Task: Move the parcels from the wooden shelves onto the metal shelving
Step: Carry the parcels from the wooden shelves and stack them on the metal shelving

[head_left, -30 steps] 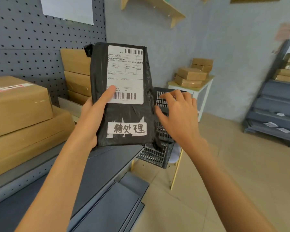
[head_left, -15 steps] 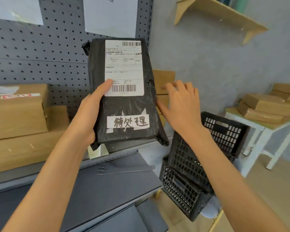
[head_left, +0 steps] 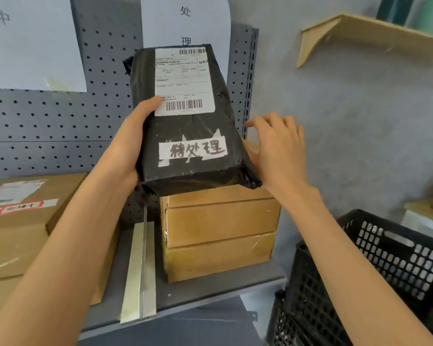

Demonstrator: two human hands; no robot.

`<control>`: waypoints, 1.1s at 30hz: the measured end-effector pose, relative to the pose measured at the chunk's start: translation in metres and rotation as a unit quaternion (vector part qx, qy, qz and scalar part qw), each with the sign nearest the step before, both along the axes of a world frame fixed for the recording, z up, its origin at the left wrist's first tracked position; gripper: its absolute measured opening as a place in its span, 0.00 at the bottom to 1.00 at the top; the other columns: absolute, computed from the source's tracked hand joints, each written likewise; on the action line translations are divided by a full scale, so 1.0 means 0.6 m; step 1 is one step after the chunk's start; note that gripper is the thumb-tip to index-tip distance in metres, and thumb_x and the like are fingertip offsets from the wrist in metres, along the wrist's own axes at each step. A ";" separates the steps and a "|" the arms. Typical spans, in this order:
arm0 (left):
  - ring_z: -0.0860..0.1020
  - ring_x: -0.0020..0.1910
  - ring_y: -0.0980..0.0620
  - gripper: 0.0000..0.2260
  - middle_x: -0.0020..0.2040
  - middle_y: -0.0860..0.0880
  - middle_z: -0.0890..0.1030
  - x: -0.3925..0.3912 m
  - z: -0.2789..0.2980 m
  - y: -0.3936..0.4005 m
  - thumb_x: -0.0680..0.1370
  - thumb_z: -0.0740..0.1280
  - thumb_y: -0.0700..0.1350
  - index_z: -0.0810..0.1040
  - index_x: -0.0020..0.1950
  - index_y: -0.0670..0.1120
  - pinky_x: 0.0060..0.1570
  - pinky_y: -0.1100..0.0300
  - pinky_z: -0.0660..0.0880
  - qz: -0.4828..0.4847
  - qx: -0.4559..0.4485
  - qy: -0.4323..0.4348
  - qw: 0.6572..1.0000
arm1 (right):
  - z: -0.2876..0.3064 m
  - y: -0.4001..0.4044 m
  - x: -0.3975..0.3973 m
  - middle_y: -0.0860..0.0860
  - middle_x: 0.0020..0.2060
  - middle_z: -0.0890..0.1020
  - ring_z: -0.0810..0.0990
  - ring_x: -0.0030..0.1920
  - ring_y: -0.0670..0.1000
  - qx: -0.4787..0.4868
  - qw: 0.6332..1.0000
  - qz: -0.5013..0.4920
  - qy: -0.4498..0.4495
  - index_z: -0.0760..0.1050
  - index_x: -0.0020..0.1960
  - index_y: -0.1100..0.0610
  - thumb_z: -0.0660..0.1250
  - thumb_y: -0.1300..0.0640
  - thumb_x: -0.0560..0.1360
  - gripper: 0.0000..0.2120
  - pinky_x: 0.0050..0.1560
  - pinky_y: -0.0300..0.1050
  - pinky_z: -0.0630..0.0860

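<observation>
Your left hand (head_left: 138, 136) gripped the black parcel (head_left: 185, 121) upright, long axis vertical, directly above the stacked cardboard boxes (head_left: 220, 231); your right hand (head_left: 278, 148), fingers loosely spread, sat just beside its lower right edge, holding nothing.

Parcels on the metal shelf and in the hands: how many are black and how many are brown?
Black: 1, the black parcel gripped by the left hand.
Brown: 5, the stack of three boxes under it and the two big boxes on the left.
Total: 6.
</observation>
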State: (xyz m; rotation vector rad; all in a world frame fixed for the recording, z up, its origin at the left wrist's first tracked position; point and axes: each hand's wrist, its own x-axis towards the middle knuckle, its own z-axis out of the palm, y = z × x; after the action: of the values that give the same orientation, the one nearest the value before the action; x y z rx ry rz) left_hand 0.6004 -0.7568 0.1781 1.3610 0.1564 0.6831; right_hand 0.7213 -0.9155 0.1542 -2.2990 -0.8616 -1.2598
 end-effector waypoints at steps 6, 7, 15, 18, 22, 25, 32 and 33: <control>0.82 0.31 0.57 0.10 0.35 0.54 0.84 0.083 0.031 0.032 0.79 0.61 0.55 0.79 0.47 0.52 0.29 0.66 0.77 0.017 -0.007 0.004 1.000 | 0.032 0.030 0.097 0.56 0.50 0.79 0.73 0.53 0.60 0.035 0.999 0.000 -0.025 0.78 0.57 0.58 0.65 0.50 0.77 0.15 0.53 0.51 0.66; 0.82 0.29 0.57 0.10 0.33 0.54 0.84 0.094 0.035 0.038 0.80 0.60 0.54 0.79 0.46 0.52 0.27 0.67 0.76 0.019 -0.012 0.001 1.000 | 0.037 0.035 0.110 0.56 0.51 0.79 0.73 0.53 0.60 0.034 0.999 0.002 -0.028 0.78 0.57 0.58 0.65 0.50 0.77 0.15 0.52 0.51 0.66; 0.80 0.28 0.61 0.09 0.30 0.57 0.83 0.153 0.048 0.061 0.79 0.60 0.53 0.77 0.45 0.53 0.24 0.70 0.73 0.051 0.028 0.013 0.998 | 0.068 0.074 0.170 0.52 0.57 0.77 0.71 0.58 0.56 0.045 0.998 0.034 -0.011 0.76 0.61 0.54 0.62 0.47 0.78 0.16 0.56 0.48 0.62; 0.81 0.29 0.59 0.10 0.31 0.55 0.83 0.168 0.044 0.071 0.79 0.60 0.53 0.78 0.45 0.52 0.28 0.69 0.75 0.037 0.025 0.032 0.998 | 0.066 0.083 0.185 0.51 0.58 0.77 0.71 0.59 0.55 0.038 0.999 0.038 -0.004 0.76 0.62 0.53 0.61 0.47 0.79 0.16 0.57 0.47 0.62; 0.75 0.19 0.61 0.12 0.21 0.55 0.77 0.187 0.044 0.077 0.81 0.57 0.49 0.75 0.43 0.46 0.20 0.71 0.68 0.057 0.034 0.061 0.996 | 0.061 0.092 0.196 0.52 0.58 0.76 0.71 0.59 0.55 0.024 0.999 0.039 0.003 0.75 0.62 0.54 0.61 0.47 0.79 0.17 0.58 0.48 0.63; 0.70 0.14 0.62 0.14 0.15 0.55 0.71 0.196 0.051 0.083 0.83 0.53 0.43 0.73 0.62 0.39 0.19 0.73 0.65 0.061 0.102 0.070 0.990 | 0.062 0.095 0.200 0.51 0.59 0.75 0.69 0.60 0.54 0.001 0.999 0.037 0.017 0.74 0.64 0.53 0.60 0.46 0.79 0.17 0.59 0.47 0.62; 0.68 0.14 0.59 0.17 0.26 0.53 0.73 0.212 0.046 0.120 0.83 0.50 0.38 0.62 0.35 0.46 0.23 0.71 0.65 0.090 0.215 0.119 0.965 | 0.062 0.095 0.198 0.51 0.60 0.75 0.69 0.61 0.53 -0.002 0.999 0.050 0.023 0.73 0.64 0.52 0.60 0.45 0.79 0.17 0.59 0.45 0.62; 0.66 0.12 0.62 0.16 0.28 0.52 0.72 0.211 0.044 0.121 0.83 0.50 0.38 0.64 0.36 0.46 0.22 0.71 0.65 0.097 0.230 0.122 0.961 | 0.060 0.095 0.197 0.50 0.60 0.75 0.69 0.61 0.53 -0.002 0.998 0.050 0.024 0.73 0.64 0.52 0.60 0.45 0.79 0.17 0.59 0.45 0.62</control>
State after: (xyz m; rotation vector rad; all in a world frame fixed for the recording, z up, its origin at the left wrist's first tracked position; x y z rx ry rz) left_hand 0.7272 -0.6843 0.2044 1.8972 0.3478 0.7418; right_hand 0.8398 -0.8587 0.1905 -2.2502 -0.9518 -1.1579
